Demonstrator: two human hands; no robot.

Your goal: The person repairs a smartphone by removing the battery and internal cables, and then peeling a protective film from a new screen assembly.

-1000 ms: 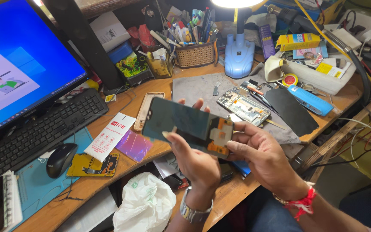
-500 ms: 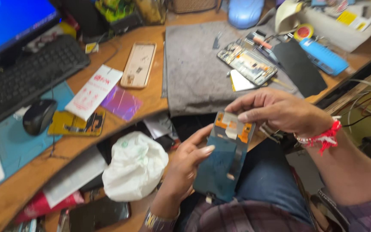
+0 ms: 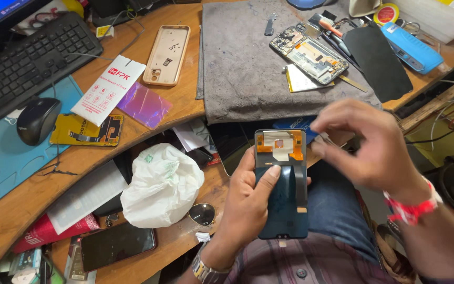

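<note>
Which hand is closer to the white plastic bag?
Left. The left hand, holding the phone screen, sits just right of the white plastic bag; the right hand is farther right.

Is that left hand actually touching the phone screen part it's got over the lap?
Touching. The head view shows the left hand wrapped around the phone screen panel, its thumb lying flat across the panel's dark back.

Dark phone screen panel [image 3: 282, 189], upright, back-side up

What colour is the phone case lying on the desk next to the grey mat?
Beige-tan phone case, seen in the head view.
</note>
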